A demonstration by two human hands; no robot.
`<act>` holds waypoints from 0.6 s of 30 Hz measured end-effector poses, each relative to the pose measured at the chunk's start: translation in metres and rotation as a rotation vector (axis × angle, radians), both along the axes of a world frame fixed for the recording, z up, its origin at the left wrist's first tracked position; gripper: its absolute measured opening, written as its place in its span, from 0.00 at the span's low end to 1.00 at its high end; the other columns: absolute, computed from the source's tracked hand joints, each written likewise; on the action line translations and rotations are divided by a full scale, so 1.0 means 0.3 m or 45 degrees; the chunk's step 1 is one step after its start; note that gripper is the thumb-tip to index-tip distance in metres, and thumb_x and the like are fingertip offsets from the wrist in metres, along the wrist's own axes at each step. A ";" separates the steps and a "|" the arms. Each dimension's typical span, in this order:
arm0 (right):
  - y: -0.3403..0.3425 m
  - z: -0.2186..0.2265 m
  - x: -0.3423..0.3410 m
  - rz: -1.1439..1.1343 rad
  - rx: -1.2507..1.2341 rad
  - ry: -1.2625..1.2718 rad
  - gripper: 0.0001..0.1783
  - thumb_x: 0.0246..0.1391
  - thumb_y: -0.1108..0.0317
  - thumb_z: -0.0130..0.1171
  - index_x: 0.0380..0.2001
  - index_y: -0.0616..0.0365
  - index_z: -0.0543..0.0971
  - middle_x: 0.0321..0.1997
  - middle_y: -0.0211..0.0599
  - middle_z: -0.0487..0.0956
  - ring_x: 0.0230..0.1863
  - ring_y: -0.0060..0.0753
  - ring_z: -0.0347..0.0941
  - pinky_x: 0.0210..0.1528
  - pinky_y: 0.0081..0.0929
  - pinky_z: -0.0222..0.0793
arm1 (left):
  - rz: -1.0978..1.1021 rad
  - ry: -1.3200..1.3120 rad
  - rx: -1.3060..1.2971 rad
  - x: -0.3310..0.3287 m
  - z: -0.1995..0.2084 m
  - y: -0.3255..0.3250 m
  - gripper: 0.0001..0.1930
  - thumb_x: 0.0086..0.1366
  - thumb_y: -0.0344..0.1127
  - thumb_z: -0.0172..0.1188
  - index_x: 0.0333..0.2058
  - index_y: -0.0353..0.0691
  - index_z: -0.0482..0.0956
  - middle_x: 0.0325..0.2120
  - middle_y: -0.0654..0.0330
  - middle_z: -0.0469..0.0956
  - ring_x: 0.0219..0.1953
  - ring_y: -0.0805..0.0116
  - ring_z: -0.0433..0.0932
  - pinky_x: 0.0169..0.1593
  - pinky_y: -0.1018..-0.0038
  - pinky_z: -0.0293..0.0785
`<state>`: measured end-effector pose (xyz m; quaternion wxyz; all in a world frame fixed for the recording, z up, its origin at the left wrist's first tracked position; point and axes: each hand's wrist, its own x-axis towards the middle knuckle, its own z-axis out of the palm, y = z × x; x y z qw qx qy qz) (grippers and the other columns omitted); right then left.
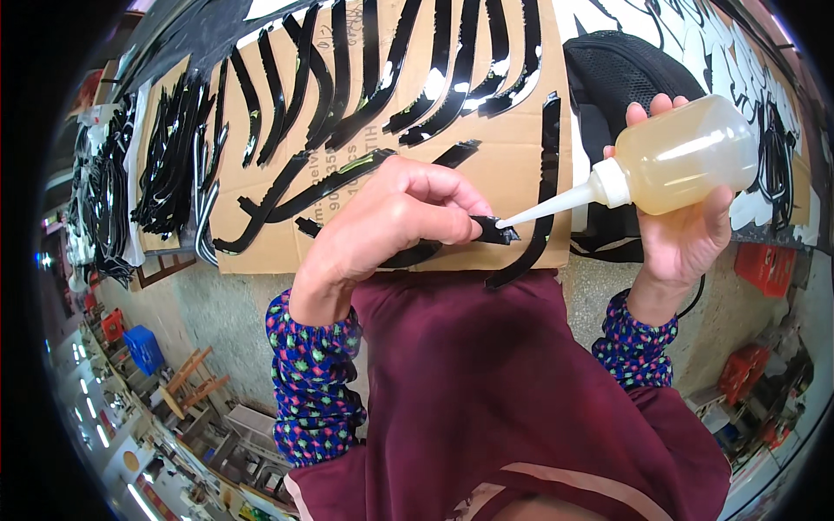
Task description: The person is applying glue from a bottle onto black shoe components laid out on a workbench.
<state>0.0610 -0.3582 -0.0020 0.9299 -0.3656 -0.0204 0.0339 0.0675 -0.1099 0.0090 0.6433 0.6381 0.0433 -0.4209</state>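
Note:
My left hand pinches a glossy black strip near its end, over the front part of a cardboard sheet. In my right hand is a clear squeeze bottle of pale yellow liquid, tipped sideways. Its long white nozzle points left and down, and the tip meets the end of the pinched strip. The rest of that strip runs behind my left hand. Curved black strips lie in a row along the far side of the cardboard, and a few more cross each other at the left.
A black mesh bag sits right of the cardboard. Bundles of black strips are piled at the left. One long strip overhangs the cardboard's front edge. Behind me on the floor stand a blue crate, a wooden stool and red crates.

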 end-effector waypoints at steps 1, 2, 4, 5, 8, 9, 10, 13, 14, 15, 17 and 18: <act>0.001 0.003 0.001 -0.003 -0.018 0.001 0.47 0.40 0.61 0.62 0.58 0.61 0.46 0.61 0.51 0.49 0.63 0.53 0.40 0.58 0.60 0.37 | 0.003 0.002 0.001 -0.001 0.003 0.000 0.10 0.44 0.29 0.54 0.28 0.33 0.76 0.20 0.66 0.73 0.23 0.83 0.68 0.28 0.88 0.61; 0.003 0.002 0.002 -0.002 -0.018 0.002 0.47 0.40 0.61 0.62 0.58 0.61 0.46 0.61 0.51 0.49 0.63 0.53 0.40 0.58 0.60 0.37 | -0.008 0.002 0.005 0.001 0.003 0.000 0.10 0.44 0.29 0.54 0.28 0.33 0.76 0.20 0.66 0.73 0.23 0.83 0.68 0.28 0.88 0.61; 0.007 0.000 0.004 -0.023 -0.027 0.009 0.47 0.39 0.61 0.63 0.58 0.62 0.46 0.61 0.51 0.49 0.63 0.54 0.41 0.58 0.60 0.38 | -0.018 0.004 0.009 0.002 0.003 0.002 0.10 0.44 0.29 0.54 0.28 0.33 0.76 0.20 0.65 0.73 0.23 0.83 0.69 0.29 0.88 0.61; 0.010 -0.001 0.005 -0.021 -0.027 0.011 0.47 0.39 0.61 0.63 0.58 0.62 0.46 0.61 0.51 0.49 0.63 0.54 0.41 0.58 0.60 0.38 | -0.022 -0.007 0.005 0.002 0.003 0.004 0.10 0.44 0.29 0.54 0.28 0.32 0.76 0.21 0.65 0.73 0.23 0.83 0.69 0.29 0.88 0.61; 0.014 -0.002 0.006 -0.025 -0.040 0.016 0.48 0.38 0.60 0.63 0.57 0.62 0.47 0.61 0.51 0.50 0.63 0.54 0.41 0.58 0.60 0.38 | -0.025 -0.006 0.003 0.001 0.001 0.006 0.10 0.44 0.29 0.54 0.28 0.32 0.76 0.21 0.65 0.74 0.23 0.83 0.69 0.29 0.88 0.61; 0.014 -0.002 0.007 -0.018 -0.048 0.017 0.48 0.38 0.60 0.63 0.57 0.62 0.47 0.61 0.51 0.50 0.63 0.54 0.41 0.58 0.61 0.38 | -0.024 0.004 0.005 0.000 0.000 0.006 0.10 0.44 0.29 0.54 0.28 0.32 0.76 0.21 0.65 0.74 0.23 0.83 0.69 0.29 0.88 0.61; 0.015 -0.001 0.007 -0.011 -0.056 0.018 0.48 0.38 0.61 0.64 0.58 0.62 0.47 0.61 0.51 0.50 0.63 0.54 0.41 0.58 0.61 0.38 | -0.022 0.006 0.006 -0.001 0.000 0.007 0.10 0.44 0.29 0.54 0.28 0.32 0.76 0.21 0.65 0.74 0.23 0.83 0.69 0.29 0.88 0.61; 0.016 -0.004 0.006 -0.017 -0.044 0.024 0.48 0.37 0.61 0.64 0.58 0.61 0.47 0.61 0.51 0.50 0.63 0.54 0.41 0.58 0.61 0.38 | -0.022 0.002 -0.001 0.001 -0.007 0.006 0.10 0.44 0.28 0.54 0.28 0.32 0.76 0.20 0.65 0.73 0.23 0.83 0.69 0.29 0.88 0.61; 0.017 -0.003 0.006 -0.015 -0.042 0.025 0.48 0.37 0.61 0.64 0.58 0.61 0.47 0.61 0.51 0.50 0.63 0.54 0.41 0.58 0.61 0.38 | -0.022 0.008 -0.001 0.001 -0.006 0.006 0.10 0.44 0.28 0.54 0.28 0.33 0.76 0.20 0.65 0.73 0.23 0.83 0.69 0.29 0.88 0.61; 0.018 -0.002 0.006 -0.009 -0.035 0.024 0.48 0.37 0.61 0.64 0.58 0.61 0.46 0.61 0.51 0.50 0.63 0.54 0.41 0.58 0.61 0.37 | -0.023 0.014 -0.001 0.001 -0.005 0.007 0.10 0.44 0.28 0.54 0.28 0.33 0.76 0.20 0.65 0.73 0.23 0.83 0.69 0.29 0.88 0.61; 0.018 -0.004 0.006 -0.004 -0.028 0.023 0.48 0.37 0.62 0.64 0.58 0.61 0.46 0.61 0.51 0.50 0.63 0.54 0.41 0.58 0.61 0.36 | -0.018 0.017 0.007 0.000 -0.004 0.008 0.10 0.44 0.28 0.54 0.28 0.33 0.76 0.20 0.66 0.73 0.23 0.83 0.69 0.29 0.88 0.61; 0.017 -0.006 0.005 -0.011 -0.016 0.022 0.48 0.37 0.62 0.64 0.58 0.61 0.46 0.61 0.51 0.50 0.63 0.54 0.41 0.58 0.61 0.36 | -0.016 0.019 0.014 0.001 -0.005 0.007 0.09 0.44 0.28 0.54 0.28 0.33 0.76 0.20 0.66 0.73 0.23 0.83 0.68 0.29 0.88 0.61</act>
